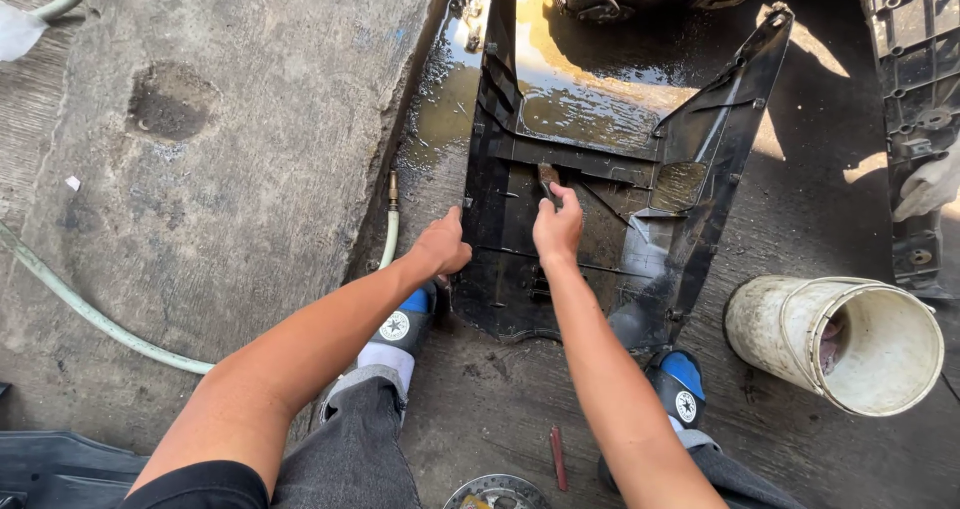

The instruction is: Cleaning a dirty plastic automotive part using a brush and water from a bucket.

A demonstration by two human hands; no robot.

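Observation:
A large black plastic body panel (700,159) lies inner side up on wet ground, with muddy water pooled in its hollows. My left hand (443,244) grips the panel's left edge. My right hand (557,224) is closed around a small tool or brush (547,178) pressed against the panel's middle ribs. Both my feet in blue and black shoes stand at the panel's near edge.
A dirty white bucket (850,339) lies on its side at right. A pale green hose (90,314) with a brass nozzle (393,191) runs along the concrete slab's edge. Another black panel (915,89) and a gloved hand (930,184) are at the far right. A red stick (558,457) lies near.

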